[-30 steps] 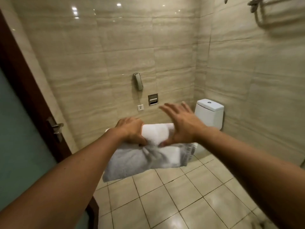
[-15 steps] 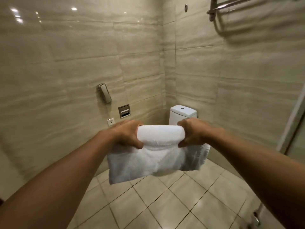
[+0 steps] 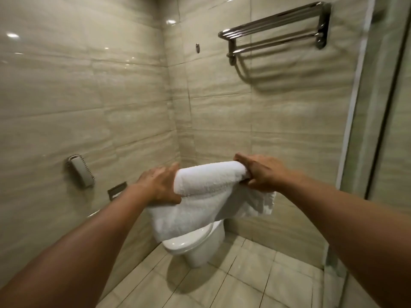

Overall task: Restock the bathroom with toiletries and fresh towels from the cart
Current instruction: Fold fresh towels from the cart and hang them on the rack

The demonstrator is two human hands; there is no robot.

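Observation:
A folded white towel hangs between both hands at chest height, in front of the toilet. My left hand grips its left end, thumb under the fold. My right hand grips the right end, fingers curled round the roll. The lower layers of the towel droop below the hands. A chrome towel rack is mounted high on the right wall, above and to the right of the towel, with nothing on it.
A white toilet stands in the corner, partly hidden behind the towel. A wall phone and a recessed paper holder are on the left wall. A glass shower partition runs down the right side. The floor is tiled.
The view has turned right and come closer to the corner; the towel rack is now fully in sight. My right hand went from open to gripping the towel, and the towel has risen slightly.

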